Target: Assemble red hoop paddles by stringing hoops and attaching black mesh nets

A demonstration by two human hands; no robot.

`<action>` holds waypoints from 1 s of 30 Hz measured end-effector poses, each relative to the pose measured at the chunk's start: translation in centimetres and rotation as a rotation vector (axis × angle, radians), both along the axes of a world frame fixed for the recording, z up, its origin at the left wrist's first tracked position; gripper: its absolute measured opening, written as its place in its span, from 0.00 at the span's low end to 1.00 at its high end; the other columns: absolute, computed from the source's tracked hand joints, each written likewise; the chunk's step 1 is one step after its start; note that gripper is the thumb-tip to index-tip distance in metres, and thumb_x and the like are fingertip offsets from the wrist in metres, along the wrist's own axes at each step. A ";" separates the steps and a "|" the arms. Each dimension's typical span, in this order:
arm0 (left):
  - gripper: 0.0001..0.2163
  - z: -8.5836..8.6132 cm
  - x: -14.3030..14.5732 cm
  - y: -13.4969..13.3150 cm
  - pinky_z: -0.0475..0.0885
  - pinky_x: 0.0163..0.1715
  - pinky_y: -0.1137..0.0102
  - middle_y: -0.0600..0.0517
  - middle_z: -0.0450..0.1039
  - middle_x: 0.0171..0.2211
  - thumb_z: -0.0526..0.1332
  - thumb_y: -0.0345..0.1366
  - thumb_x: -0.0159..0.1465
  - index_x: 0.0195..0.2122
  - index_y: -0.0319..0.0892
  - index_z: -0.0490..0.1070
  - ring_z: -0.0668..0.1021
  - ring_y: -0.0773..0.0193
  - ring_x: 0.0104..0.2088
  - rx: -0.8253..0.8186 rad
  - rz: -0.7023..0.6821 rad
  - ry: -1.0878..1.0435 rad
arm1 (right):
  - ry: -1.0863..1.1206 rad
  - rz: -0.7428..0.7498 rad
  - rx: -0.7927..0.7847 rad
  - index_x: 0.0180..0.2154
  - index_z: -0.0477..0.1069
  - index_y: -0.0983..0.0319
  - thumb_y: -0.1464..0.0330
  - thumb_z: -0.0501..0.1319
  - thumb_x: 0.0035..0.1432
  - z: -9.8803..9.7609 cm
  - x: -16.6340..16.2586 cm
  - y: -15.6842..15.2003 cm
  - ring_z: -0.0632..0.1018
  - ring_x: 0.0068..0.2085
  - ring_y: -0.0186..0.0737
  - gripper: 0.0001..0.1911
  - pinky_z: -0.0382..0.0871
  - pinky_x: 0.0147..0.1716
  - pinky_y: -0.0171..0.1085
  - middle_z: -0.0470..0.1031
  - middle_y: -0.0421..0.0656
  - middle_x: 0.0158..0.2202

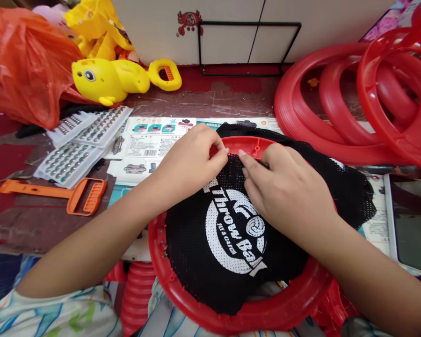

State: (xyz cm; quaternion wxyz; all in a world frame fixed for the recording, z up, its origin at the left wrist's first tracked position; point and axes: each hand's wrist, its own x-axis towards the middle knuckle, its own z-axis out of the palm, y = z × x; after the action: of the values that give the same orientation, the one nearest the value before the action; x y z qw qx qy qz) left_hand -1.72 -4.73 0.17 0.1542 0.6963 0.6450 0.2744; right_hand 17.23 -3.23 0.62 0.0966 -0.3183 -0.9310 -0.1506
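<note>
A black mesh fabric (196,252) with a white "Throw Ball" print lies across a red plastic ring (284,318) that rests by my lap. My left hand (198,157) is closed in a pinch at the fabric's far edge, thumb and forefinger together by the ring's inner rim. Beside it, my right hand (289,185) presses its fingers on the same edge, forefinger stretched toward the rim and the others curled over the mesh. Whatever sits under the right fingers is partly hidden. More black mesh spreads beyond the ring on the right.
Red rings (301,126) are piled at the back right, near a tablet-like device (412,220). On the left lie trays of small metal balls (70,161), an orange plastic handle (86,196), a yellow toy (108,79) and an orange plastic bag (21,65). A black wire stand (249,23) stands behind.
</note>
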 end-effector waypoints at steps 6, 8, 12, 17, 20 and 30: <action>0.05 -0.6 -0.1 -0.4 0.69 0.46 0.67 0.50 0.73 0.41 0.54 0.29 0.66 0.38 0.40 0.69 0.74 0.63 0.43 0.088 -0.101 -0.029 | 0.258 0.002 -0.109 0.46 0.75 0.67 0.72 0.52 0.66 0.2 0.6 0.8 0.75 0.35 0.43 0.14 0.68 0.36 0.39 0.75 0.48 0.34; 0.08 -0.7 0.0 -0.7 0.69 0.49 0.65 0.48 0.73 0.44 0.53 0.30 0.67 0.43 0.40 0.70 0.74 0.62 0.46 0.095 -0.143 -0.003 | 0.283 -0.036 -0.115 0.46 0.75 0.66 0.71 0.53 0.66 0.2 0.6 0.9 0.76 0.36 0.44 0.13 0.68 0.37 0.39 0.76 0.48 0.35; 0.11 -0.7 0.1 -1.0 0.69 0.53 0.62 0.47 0.70 0.47 0.52 0.31 0.68 0.49 0.42 0.70 0.73 0.59 0.50 0.077 -0.175 0.050 | 0.290 -0.108 -0.155 0.45 0.75 0.64 0.70 0.53 0.66 0.1 0.6 1.0 0.77 0.38 0.45 0.13 0.68 0.38 0.40 0.78 0.47 0.36; 0.12 -0.6 0.1 -1.2 0.69 0.56 0.59 0.47 0.68 0.47 0.53 0.33 0.69 0.50 0.46 0.72 0.72 0.57 0.53 0.088 -0.211 0.075 | 0.291 -0.146 -0.108 0.47 0.75 0.64 0.69 0.53 0.67 0.1 0.6 1.3 0.77 0.38 0.47 0.14 0.67 0.38 0.41 0.77 0.48 0.35; 0.13 -0.6 0.1 -1.3 0.69 0.55 0.58 0.47 0.67 0.46 0.53 0.33 0.69 0.50 0.48 0.73 0.72 0.56 0.52 0.094 -0.210 0.080 | 0.295 -0.157 -0.113 0.47 0.75 0.64 0.69 0.52 0.67 0.1 0.5 1.4 0.76 0.39 0.47 0.14 0.67 0.39 0.42 0.77 0.48 0.36; 0.14 -0.6 0.2 -1.4 0.69 0.55 0.56 0.46 0.67 0.46 0.54 0.33 0.68 0.51 0.49 0.75 0.71 0.54 0.53 0.110 -0.202 0.089 | 0.292 -0.179 -0.113 0.44 0.75 0.64 0.70 0.52 0.66 0.1 0.5 1.5 0.76 0.39 0.46 0.14 0.65 0.40 0.41 0.77 0.47 0.35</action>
State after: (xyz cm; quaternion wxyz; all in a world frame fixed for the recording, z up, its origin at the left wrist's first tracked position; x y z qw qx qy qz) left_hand -1.54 -6.15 -0.44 0.1136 0.7767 0.5618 0.2612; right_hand 17.69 -1.76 0.72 0.1991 -0.4232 -0.8820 -0.0583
